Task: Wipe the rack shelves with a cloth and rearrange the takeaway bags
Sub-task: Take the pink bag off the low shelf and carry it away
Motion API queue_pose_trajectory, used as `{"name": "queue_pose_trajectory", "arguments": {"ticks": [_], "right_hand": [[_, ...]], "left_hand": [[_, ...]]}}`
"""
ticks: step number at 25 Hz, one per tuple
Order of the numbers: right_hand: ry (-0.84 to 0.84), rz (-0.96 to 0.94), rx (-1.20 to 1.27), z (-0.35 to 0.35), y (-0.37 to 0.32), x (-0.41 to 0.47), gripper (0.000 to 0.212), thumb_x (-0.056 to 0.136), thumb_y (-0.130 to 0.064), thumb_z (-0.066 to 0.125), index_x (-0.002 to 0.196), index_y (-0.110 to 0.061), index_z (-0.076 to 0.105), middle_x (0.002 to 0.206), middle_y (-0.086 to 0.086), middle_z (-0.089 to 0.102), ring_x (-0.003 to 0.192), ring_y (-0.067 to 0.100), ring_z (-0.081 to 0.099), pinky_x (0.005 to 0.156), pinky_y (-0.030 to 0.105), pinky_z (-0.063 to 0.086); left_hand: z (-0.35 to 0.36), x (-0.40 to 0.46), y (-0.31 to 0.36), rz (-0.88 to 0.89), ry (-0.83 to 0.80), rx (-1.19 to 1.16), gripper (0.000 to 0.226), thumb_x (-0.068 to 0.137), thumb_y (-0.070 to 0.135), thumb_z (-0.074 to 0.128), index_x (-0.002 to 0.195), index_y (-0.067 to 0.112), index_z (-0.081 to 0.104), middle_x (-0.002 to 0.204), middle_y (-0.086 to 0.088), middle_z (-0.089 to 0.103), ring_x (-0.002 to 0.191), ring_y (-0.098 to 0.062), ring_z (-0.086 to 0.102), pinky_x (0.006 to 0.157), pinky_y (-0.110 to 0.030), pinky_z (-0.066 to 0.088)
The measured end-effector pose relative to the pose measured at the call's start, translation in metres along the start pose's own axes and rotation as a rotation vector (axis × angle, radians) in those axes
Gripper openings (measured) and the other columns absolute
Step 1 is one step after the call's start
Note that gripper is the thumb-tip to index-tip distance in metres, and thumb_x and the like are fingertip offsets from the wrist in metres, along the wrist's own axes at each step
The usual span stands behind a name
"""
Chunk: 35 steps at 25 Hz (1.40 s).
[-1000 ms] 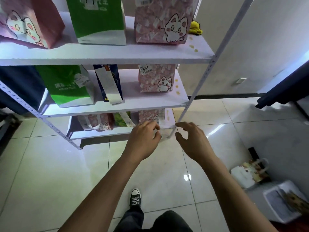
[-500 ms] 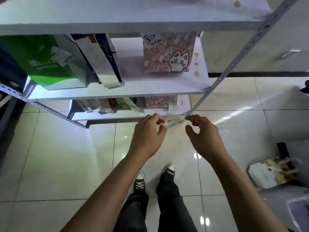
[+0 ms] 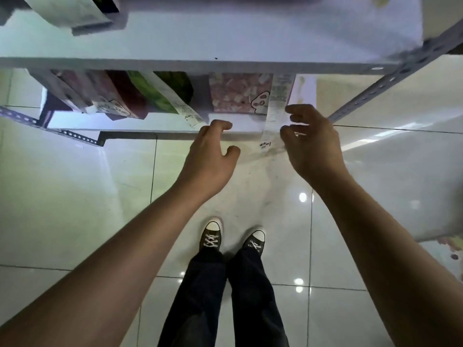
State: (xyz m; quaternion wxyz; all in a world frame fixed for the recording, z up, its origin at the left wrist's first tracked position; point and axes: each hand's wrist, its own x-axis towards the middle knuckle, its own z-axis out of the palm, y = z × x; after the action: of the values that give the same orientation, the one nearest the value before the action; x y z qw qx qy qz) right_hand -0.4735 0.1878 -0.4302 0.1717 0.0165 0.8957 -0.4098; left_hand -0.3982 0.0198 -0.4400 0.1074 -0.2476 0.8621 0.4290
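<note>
Both hands reach toward the bottom shelf [image 3: 240,132], holding nothing: left hand [image 3: 209,156] loosely spread, right hand [image 3: 313,144] half-curled beside a pink bag's [image 3: 238,92] dangling receipt [image 3: 274,116].

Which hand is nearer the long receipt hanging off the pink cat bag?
Right. The right hand has its fingertips at the receipt, beside it; the left hand is farther left, at the shelf edge.

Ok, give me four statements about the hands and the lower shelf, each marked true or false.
1. Both hands reach toward the lower shelf. True.
2. The left hand holds a cloth. False: it holds nothing.
3. A long receipt hangs from the pink cat bag, beside the right hand. True.
4. The pink cat bag lies on the floor. False: it stands on the lower shelf.
</note>
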Motion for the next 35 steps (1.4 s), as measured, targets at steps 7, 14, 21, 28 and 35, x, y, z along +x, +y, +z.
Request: {"name": "queue_pose_trajectory", "arguments": {"ticks": [7, 14, 21, 28, 35], "right_hand": [[0.088, 0.172, 0.254, 0.097, 0.096, 0.1, 0.056, 0.095, -0.017, 0.059, 0.147, -0.027, 0.041, 0.144, -0.003, 0.052, 0.129, 0.012, 0.052, 0.11, 0.037, 0.044], [0.171, 0.22, 0.366, 0.124, 0.13, 0.17, 0.072, 0.099, -0.014, 0.058, 0.158, -0.03, 0.02, 0.162, -0.005, 0.032, 0.147, 0.012, 0.032, 0.121, 0.044, 0.032], [0.078, 0.135, 0.528, 0.113, 0.114, 0.183, 0.053, 0.097, 0.003, 0.048, 0.144, -0.02, 0.042, 0.13, 0.001, 0.063, 0.116, 0.013, 0.063, 0.098, 0.034, 0.055], [0.154, 0.193, 0.473, 0.108, 0.11, 0.128, 0.054, 0.095, -0.005, 0.05, 0.142, -0.029, 0.043, 0.119, -0.004, 0.069, 0.104, 0.011, 0.069, 0.087, 0.038, 0.059], [0.161, 0.292, 0.574, 0.098, 0.106, 0.046, 0.051, 0.097, -0.001, 0.044, 0.142, -0.022, 0.048, 0.105, -0.013, 0.067, 0.08, -0.006, 0.07, 0.058, 0.012, 0.054]], "left_hand": [[0.066, 0.118, -0.091, -0.096, 0.081, -0.103, 0.05, 0.096, 0.02, 0.056, 0.144, 0.024, 0.043, 0.143, 0.001, 0.052, 0.12, -0.021, 0.057, 0.094, -0.034, 0.047], [0.099, 0.208, -0.12, -0.228, 0.189, -0.305, 0.072, 0.098, 0.018, 0.058, 0.159, 0.018, 0.019, 0.162, -0.007, 0.031, 0.146, -0.025, 0.036, 0.12, -0.036, 0.03], [0.083, 0.235, -0.108, -0.213, 0.175, -0.401, 0.047, 0.094, 0.011, 0.06, 0.138, 0.018, 0.049, 0.133, -0.008, 0.062, 0.123, -0.037, 0.058, 0.103, -0.043, 0.048], [0.073, 0.178, -0.114, -0.104, 0.16, -0.403, 0.044, 0.089, 0.001, 0.062, 0.129, 0.017, 0.053, 0.116, -0.004, 0.064, 0.1, -0.016, 0.063, 0.083, -0.015, 0.054], [0.055, 0.106, -0.103, -0.151, 0.024, -0.351, 0.045, 0.084, 0.013, 0.056, 0.128, 0.024, 0.052, 0.121, -0.002, 0.064, 0.107, -0.02, 0.064, 0.081, -0.028, 0.054]]}}
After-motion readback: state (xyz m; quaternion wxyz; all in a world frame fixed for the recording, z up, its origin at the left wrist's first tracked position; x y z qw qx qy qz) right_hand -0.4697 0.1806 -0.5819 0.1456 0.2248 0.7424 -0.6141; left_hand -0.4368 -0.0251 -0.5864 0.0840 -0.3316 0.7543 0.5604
